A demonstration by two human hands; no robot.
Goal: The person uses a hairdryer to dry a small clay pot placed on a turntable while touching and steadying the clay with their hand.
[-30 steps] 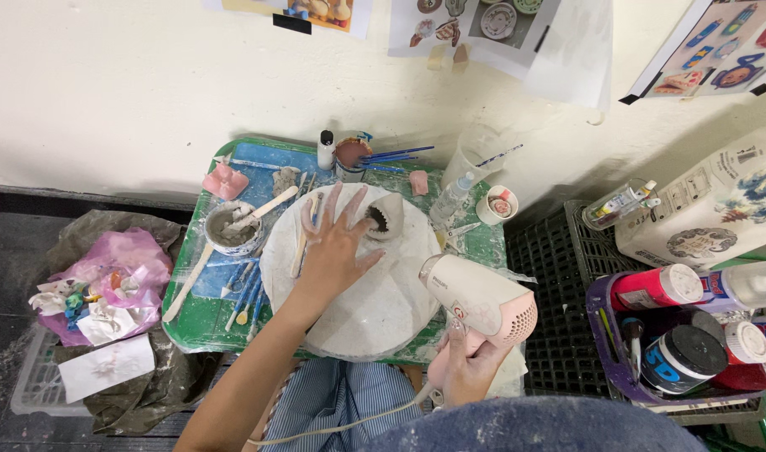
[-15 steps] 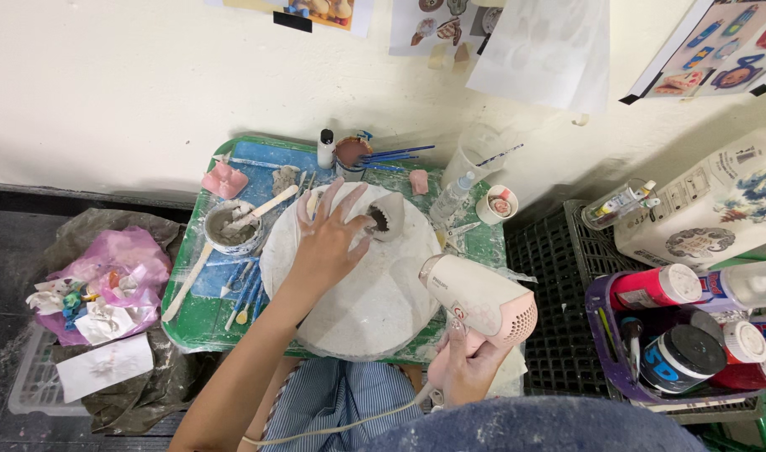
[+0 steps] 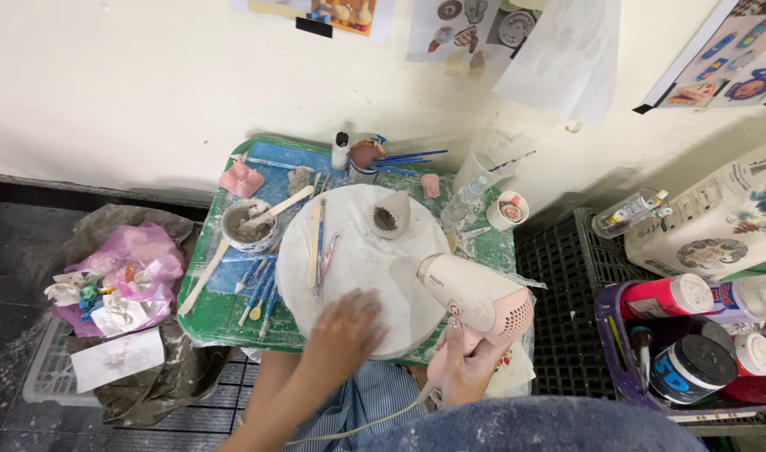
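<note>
My right hand grips the handle of a pink and white hair dryer, its nozzle aimed across a round white board. A small grey clay cup lies on its side near the board's far edge. My left hand, blurred, fingers apart, hovers over the board's near edge and holds nothing. Thin modelling tools lie on the left part of the board.
The board sits on a green tray holding a bowl of slip, blue-handled tools, a pink sponge, a cup and a bottle. A pink bag lies left; paint bottles stand right.
My left hand has drawn back from the clay cup at the far side of the board to its near edge, uncovering the cup. The hair dryer has barely moved.
</note>
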